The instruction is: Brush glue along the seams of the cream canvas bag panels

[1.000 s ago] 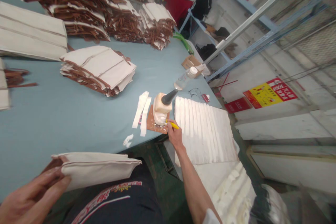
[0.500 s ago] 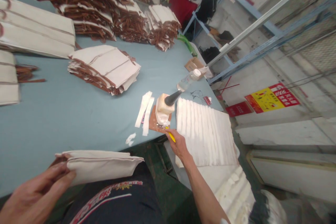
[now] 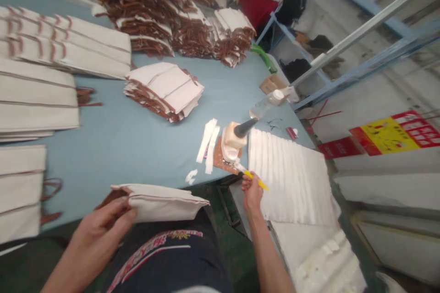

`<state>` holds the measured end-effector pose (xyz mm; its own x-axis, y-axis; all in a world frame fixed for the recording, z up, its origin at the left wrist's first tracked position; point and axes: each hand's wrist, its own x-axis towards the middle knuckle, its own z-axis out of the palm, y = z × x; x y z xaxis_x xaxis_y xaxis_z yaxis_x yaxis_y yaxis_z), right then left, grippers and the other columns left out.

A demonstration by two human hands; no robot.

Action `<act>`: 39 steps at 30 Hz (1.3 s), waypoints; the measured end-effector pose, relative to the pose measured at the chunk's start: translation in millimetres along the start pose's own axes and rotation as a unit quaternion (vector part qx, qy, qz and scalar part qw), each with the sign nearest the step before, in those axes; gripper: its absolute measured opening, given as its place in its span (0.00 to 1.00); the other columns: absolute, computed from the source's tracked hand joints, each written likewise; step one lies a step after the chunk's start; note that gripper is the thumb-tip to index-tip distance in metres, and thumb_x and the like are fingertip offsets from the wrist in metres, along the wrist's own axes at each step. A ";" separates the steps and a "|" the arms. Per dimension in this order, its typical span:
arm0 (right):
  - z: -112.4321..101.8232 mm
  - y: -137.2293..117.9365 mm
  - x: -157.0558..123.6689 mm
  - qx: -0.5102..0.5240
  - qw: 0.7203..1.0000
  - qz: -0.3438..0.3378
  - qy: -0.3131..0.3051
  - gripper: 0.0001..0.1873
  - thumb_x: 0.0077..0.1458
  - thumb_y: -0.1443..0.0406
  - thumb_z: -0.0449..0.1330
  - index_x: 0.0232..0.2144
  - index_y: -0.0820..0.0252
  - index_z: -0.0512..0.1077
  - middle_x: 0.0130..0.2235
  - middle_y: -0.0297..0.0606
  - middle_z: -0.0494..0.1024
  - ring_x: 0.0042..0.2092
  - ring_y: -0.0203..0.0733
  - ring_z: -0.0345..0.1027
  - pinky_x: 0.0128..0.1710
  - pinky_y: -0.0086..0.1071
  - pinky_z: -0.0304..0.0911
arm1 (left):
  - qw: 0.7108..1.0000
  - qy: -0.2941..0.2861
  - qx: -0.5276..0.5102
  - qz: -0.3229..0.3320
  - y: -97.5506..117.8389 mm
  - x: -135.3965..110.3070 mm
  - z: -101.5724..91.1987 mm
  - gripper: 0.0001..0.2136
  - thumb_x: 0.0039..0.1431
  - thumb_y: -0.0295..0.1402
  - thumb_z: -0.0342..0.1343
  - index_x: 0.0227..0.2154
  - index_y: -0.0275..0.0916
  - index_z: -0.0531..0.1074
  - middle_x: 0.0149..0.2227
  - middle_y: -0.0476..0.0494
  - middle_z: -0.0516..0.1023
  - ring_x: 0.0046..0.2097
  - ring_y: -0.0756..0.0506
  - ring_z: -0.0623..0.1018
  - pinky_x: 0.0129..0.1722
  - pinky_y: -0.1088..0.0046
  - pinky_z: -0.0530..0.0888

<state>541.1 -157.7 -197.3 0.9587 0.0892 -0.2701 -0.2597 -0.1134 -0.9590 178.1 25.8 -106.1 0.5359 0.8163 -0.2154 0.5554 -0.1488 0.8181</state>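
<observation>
My left hand point(image 3: 103, 222) grips the near end of a folded cream canvas bag point(image 3: 165, 202) with brown trim at the front edge of the blue table point(image 3: 130, 137). My right hand point(image 3: 252, 191) pinches a small yellow-handled brush point(image 3: 255, 179), its tip close to a cream glue pot point(image 3: 231, 145) with a dark handle that stands on a brown patch. Two white strips point(image 3: 208, 145) lie just left of the pot.
Stacks of cream bags point(image 3: 165, 89) with brown handles cover the table's left and back. A white board of laid-out strips point(image 3: 292, 178) lies right of the pot. A plastic bottle point(image 3: 266, 103) and small cardboard box point(image 3: 271, 83) sit behind. Blue shelving stands at the right.
My right hand has drawn the yellow brush back from the glue pot toward me. The view has swung left, showing more bag stacks. My left hand keeps hold of the bag.
</observation>
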 end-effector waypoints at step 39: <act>99.4 -152.3 -223.2 0.004 0.927 -0.129 -0.352 0.25 0.66 0.45 0.65 0.28 0.58 0.74 0.12 0.23 0.65 0.13 0.28 0.55 0.14 0.19 0.51 | 0.877 0.198 0.163 0.406 26.2 -14.0 -21.3 0.11 0.69 0.16 0.53 0.35 0.39 0.70 0.30 0.43 0.80 0.32 0.44 0.80 0.36 0.70 0.75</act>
<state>355.0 -62.0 0.5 0.6767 0.7360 -0.0182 -0.0360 0.0084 -0.9993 171.6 22.4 -70.2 0.6115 0.4883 0.6225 0.2811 -0.8696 0.4060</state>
